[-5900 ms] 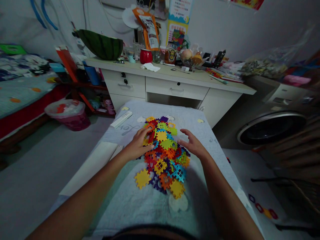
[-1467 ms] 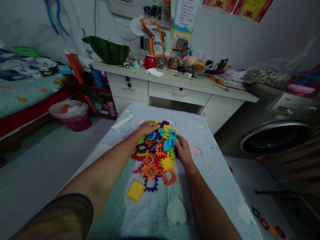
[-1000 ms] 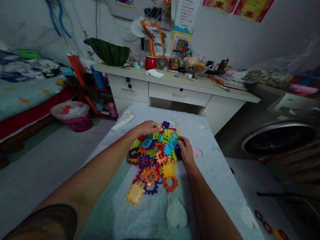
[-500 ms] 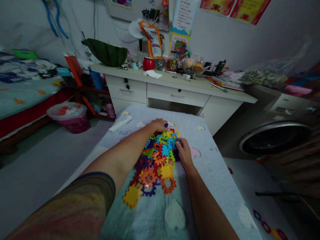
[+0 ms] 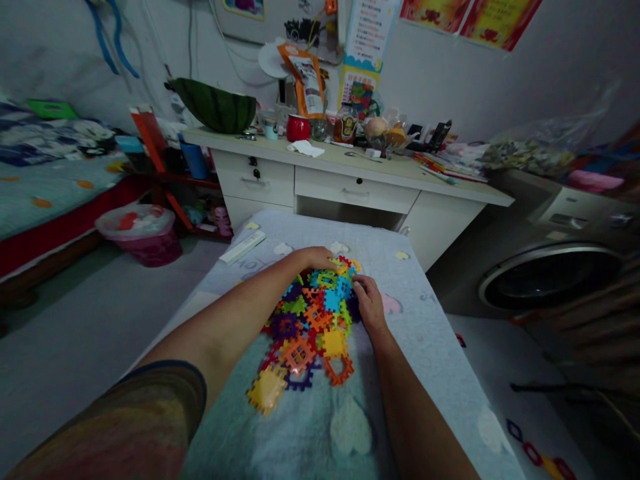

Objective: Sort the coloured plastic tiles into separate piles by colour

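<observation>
ok so the heap of bright toothed plastic pieces point(image 5: 332, 300) sits mid-way across the cloth-covered surface point(image 5: 430, 380), left hand point(image 5: 321, 258) at its far end, right hand point(image 5: 369, 301) half-curled at its right edge, and honestly I can't make out whether either grip has anything pinched

Ahead of me stood a white-drawered counter point(image 5: 320, 183): cut watermelon point(image 5: 215, 107) at its left end, then red pot point(image 5: 298, 129), orange pouch point(image 5: 306, 81), brownish jar point(image 5: 346, 125). To my right I noted a washing machine point(image 5: 547, 233), plastic bag point(image 5: 533, 150) on top. To my left, a pink bin point(image 5: 145, 247) on the floor point(image 5: 85, 333), near a bed point(image 5: 60, 190).
</observation>
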